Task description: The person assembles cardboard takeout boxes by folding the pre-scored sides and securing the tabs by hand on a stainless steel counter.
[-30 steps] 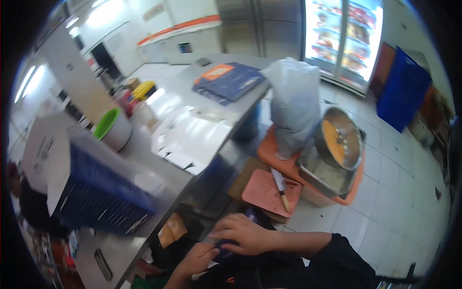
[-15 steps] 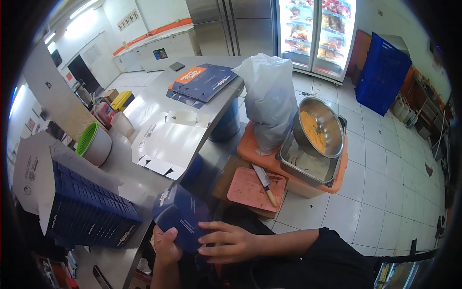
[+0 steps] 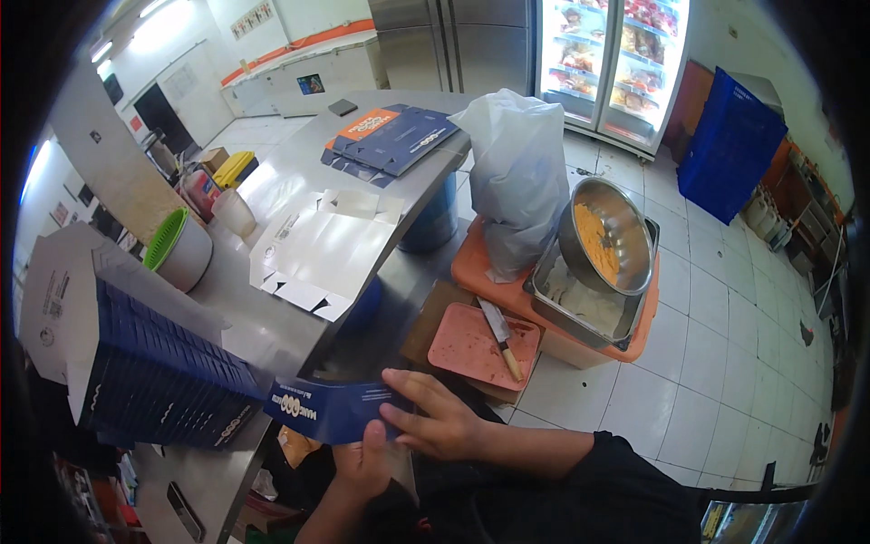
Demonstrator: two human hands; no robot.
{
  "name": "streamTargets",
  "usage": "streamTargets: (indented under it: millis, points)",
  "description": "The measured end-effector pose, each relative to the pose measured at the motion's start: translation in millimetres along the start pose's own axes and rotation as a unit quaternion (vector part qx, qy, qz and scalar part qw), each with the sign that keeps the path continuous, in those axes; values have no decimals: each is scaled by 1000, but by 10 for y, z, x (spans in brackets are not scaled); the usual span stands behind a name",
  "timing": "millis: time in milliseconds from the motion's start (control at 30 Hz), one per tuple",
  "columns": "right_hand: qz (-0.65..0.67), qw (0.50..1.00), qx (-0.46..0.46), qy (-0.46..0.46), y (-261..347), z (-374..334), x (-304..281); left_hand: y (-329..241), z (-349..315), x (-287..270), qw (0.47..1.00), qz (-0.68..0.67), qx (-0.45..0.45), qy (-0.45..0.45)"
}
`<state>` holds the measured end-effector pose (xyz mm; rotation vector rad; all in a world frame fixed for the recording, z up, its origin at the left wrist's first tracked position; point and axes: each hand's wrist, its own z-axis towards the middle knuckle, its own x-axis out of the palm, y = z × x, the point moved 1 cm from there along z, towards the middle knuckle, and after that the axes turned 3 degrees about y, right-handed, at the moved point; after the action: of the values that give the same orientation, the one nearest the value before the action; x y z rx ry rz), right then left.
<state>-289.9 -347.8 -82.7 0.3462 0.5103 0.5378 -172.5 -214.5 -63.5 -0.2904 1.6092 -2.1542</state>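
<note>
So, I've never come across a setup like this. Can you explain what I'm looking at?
There is no machine: these are a person's bare hands, seen by a wide camera worn on the head and looking down, which bends straight edges. The left hand holds a blue carton by its lower edge; the right hand has its fingers at the carton's right end. On the metal table are a stack of blue cartons, a flat white carton and a phone. To the right, a knife lies on a pink tray.
</note>
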Motion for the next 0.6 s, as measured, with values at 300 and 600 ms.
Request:
streamTargets:
  millis: [300,600]
  points:
    - [91,995,6,47,-226,-209,-115,142,156,-404,858,-482,-106,-142]
    - [123,972,144,141,-88,66,139,695,-275,92,992,-8,-107,-70]
